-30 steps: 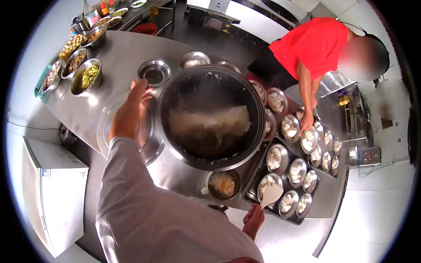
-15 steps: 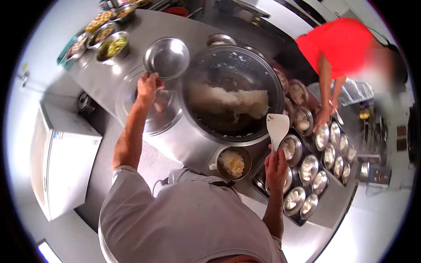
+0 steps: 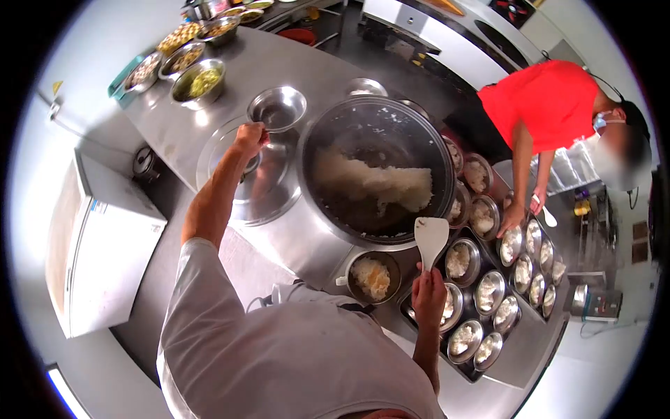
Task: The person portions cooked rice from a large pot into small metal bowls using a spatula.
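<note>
My left hand [image 3: 252, 136] is closed on the near rim of a steel bowl [image 3: 278, 109], which is tilted over the table beside a large round lid [image 3: 269, 199]. In my right hand [image 3: 428, 288] a white rice paddle [image 3: 431, 237] points upward, its blade over the near right rim of a big dark pot [image 3: 377, 241]. A thick slab of cooked rice [image 3: 373, 181] lies across the pot's inside. Just left of my right hand stands a handled container [image 3: 352, 286] of rice with a yellowish patch on top.
Several steel bowls of rice fill dark trays [image 3: 474, 373] at the right. A person in a red shirt [image 3: 541, 105] reaches over them, holding a white spoon [image 3: 549, 218]. Bowls of chopped food [image 3: 199, 84] stand at the far left; a white freezer [image 3: 105, 258] is left of the table.
The view has shifted, so the table sits lower in it. The bowl in my left hand appears more tilted. The paddle has moved slightly left relative to the pot.
</note>
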The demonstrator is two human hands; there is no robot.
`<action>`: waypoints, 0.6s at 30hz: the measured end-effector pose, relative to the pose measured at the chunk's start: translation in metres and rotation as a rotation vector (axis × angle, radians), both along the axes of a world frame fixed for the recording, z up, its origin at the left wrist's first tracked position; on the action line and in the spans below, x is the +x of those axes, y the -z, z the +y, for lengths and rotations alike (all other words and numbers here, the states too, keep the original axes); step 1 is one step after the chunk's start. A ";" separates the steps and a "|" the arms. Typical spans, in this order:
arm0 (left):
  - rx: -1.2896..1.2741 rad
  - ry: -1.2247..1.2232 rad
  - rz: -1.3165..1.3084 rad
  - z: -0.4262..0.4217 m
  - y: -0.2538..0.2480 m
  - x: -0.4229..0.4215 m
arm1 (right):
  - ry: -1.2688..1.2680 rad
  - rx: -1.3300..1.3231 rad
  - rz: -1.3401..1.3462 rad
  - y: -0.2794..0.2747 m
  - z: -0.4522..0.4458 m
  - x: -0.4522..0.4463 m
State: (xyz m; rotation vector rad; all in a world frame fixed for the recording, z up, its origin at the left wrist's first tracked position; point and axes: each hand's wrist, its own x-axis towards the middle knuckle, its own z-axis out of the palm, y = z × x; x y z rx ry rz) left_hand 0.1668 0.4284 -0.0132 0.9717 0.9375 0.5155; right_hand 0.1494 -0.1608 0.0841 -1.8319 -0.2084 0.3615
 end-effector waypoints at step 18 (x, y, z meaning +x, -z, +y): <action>0.555 0.444 0.675 0.110 0.077 0.164 | 0.435 -0.213 -0.032 0.005 0.007 -0.078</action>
